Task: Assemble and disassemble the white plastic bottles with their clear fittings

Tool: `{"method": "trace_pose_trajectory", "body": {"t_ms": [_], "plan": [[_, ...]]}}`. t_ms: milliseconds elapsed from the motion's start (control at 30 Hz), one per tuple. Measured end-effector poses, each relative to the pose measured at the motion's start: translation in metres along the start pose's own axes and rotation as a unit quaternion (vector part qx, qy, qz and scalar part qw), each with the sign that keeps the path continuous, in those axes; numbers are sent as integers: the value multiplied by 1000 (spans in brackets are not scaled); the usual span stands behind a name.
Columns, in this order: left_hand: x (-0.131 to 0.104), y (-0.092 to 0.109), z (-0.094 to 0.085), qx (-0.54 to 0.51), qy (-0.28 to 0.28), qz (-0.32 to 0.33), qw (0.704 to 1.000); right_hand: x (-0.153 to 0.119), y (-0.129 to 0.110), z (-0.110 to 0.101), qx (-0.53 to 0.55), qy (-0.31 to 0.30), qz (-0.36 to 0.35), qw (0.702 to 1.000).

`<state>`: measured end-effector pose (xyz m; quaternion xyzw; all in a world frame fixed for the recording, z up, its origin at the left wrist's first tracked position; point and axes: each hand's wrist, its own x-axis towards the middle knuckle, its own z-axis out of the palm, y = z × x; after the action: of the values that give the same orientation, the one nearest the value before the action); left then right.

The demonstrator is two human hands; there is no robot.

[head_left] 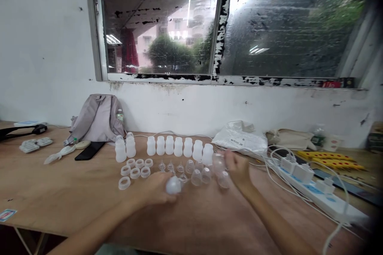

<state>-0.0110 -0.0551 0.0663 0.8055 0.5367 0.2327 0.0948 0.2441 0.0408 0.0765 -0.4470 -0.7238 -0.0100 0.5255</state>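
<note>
My left hand (pixel 157 188) is closed around a whitish baby bottle (pixel 173 185), whose rounded end faces me and is blurred. My right hand (pixel 237 167), also smeared by motion, has its fingers closed at a clear bottle cap (pixel 218 162). More clear dome caps stand between the hands, among them one cap (pixel 196 177) near the middle and another cap (pixel 223 180) just below my right hand. Small clear nipples (pixel 170 166) lie beyond my left hand. White collar rings (pixel 135 173) are grouped to its left. Behind these, several frosted bottles (pixel 178 146) stand in a row.
Two capped bottles (pixel 120 149) stand left of the row, near a black phone (pixel 89 151) and a grey backpack (pixel 97 117). A white plastic bag (pixel 241 139) lies against the wall. A power strip (pixel 326 197) with loose cables runs along the right side.
</note>
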Motion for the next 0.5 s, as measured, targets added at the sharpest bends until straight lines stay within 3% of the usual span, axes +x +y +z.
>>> {"method": "trace_pose_trajectory", "body": {"t_ms": [100, 167, 233, 367, 500], "plan": [[-7, -26, -9, 20, 70, -30, 997, 11, 43, -25, -94, 9, 43, 995], [-13, -37, -10, 2, 104, -33, 994, 8, 68, -30, -133, 8, 52, 990], [-18, -42, -7, -34, 107, -17, 993, -1, 86, -27, -173, -34, 58, 983], [-24, -38, 5, -94, 100, -2, 991, -18, 98, -14, -219, -179, 87, 955], [-22, -33, 13, -140, 89, -23, 986, -23, 92, 0, -190, -236, 110, 947]]}}
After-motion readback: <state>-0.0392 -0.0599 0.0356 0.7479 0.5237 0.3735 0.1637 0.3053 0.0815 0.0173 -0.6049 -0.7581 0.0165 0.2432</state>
